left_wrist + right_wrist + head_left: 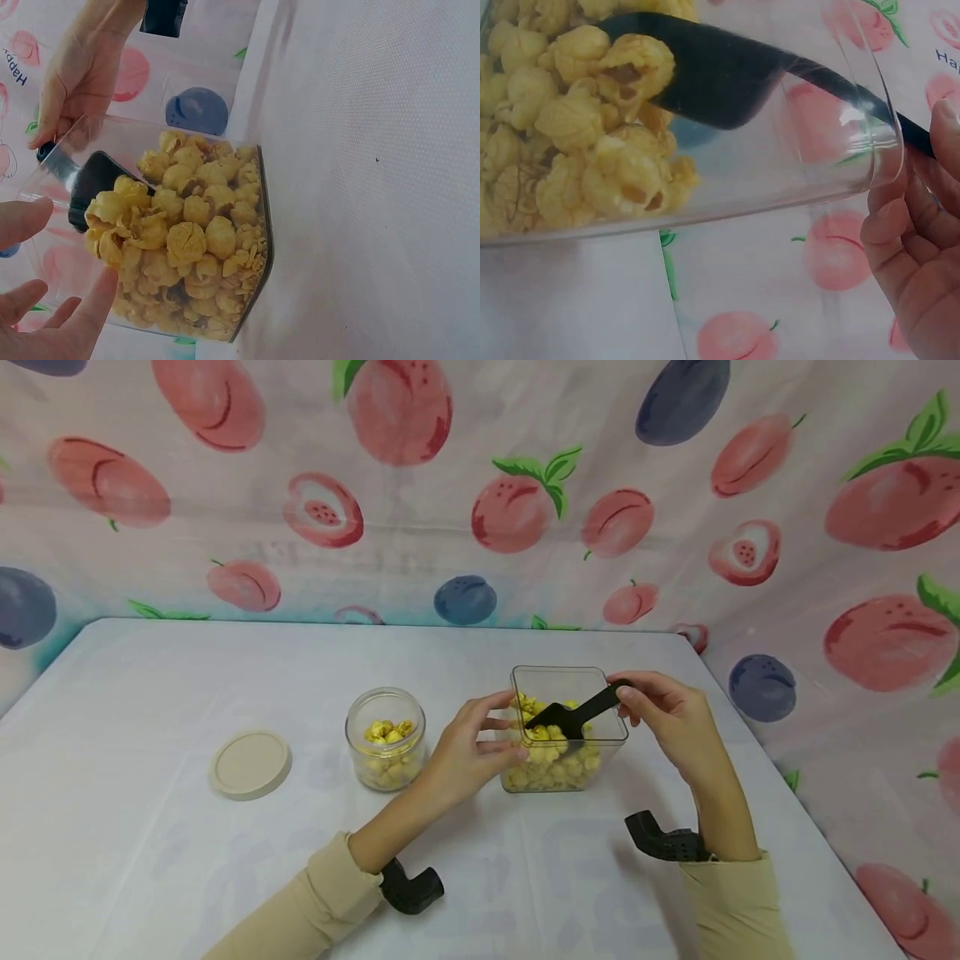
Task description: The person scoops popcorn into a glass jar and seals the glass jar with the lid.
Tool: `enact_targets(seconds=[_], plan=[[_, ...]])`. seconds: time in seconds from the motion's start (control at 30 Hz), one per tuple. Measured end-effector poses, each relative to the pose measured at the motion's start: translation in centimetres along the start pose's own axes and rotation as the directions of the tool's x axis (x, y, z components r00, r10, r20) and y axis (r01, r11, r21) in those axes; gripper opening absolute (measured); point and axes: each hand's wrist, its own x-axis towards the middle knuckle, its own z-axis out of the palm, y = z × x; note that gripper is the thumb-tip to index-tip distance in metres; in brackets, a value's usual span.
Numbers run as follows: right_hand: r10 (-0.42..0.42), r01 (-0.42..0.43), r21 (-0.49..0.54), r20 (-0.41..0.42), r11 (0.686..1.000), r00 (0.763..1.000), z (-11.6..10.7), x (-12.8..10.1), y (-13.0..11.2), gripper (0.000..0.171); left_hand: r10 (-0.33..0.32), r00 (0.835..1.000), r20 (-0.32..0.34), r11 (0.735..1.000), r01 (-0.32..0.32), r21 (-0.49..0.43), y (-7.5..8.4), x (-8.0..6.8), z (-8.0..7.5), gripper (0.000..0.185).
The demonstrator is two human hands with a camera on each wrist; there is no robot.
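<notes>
A black scoop point(576, 712) sits blade-down inside a clear square container point(564, 680) on the white table point(150, 693), right of centre. The blade rests in yellow popcorn point(551, 760), which fills the lower part of the container; a few pieces lie on the blade. The handle slants up over the container's right rim.

The right hand point(671, 714) pinches the handle end between thumb and curled fingers, just outside the right wall. In the right wrist view the fingers point(911, 247) are bent beside the container's corner, with the handle passing behind them.

The left hand point(468, 747) is at the container's left wall, thumb and fingers spread and only slightly bent, fingertips touching the wall. The left wrist view shows the fingers point(30, 221) extended against the clear plastic.

Left of the container, close to the left hand, stands a small round glass jar point(386, 739), uncovered and partly filled with popcorn. Further left, well apart, a round beige lid point(251, 763) lies flat on the table
</notes>
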Motion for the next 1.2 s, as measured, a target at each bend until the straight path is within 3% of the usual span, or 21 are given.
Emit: enact_targets(seconds=[0.13, 0.3, 0.67, 1.0, 1.2], plan=[[-0.007, 0.006, -0.039, -0.028, 0.999, 1.000, 0.3, 0.1, 0.1, 0.025, 0.005, 1.000, -0.001, 1.000, -0.005, 0.002, -0.1, 0.0, 0.0, 0.067], [0.003, -0.003, -0.007, -0.047, 1.000, 0.999, 0.4, 0.1, 0.1, 0.025, 0.013, 1.000, 0.010, 1.000, -0.013, 0.006, -0.2, 0.0, -0.1, 0.067], [0.069, -0.050, 0.247, -0.071, 0.968, 0.995, 0.6, 0.2, -0.1, 0.010, 0.010, 1.000, 0.004, 1.000, -0.011, 0.004, -0.2, 0.0, -0.1, 0.066], [0.208, -0.204, 0.110, -0.027, 0.973, 0.978, 1.3, -0.1, -1.3, 0.020, 0.004, 1.000, 0.007, 1.000, -0.004, 0.005, -0.2, 0.0, -0.1, 0.066], [0.269, -0.250, 0.196, -0.073, 0.948, 0.960, 1.4, 0.1, -1.6, 0.007, -0.004, 1.000, 0.012, 1.000, 0.004, 0.003, -0.4, 0.1, -0.1, 0.066]])
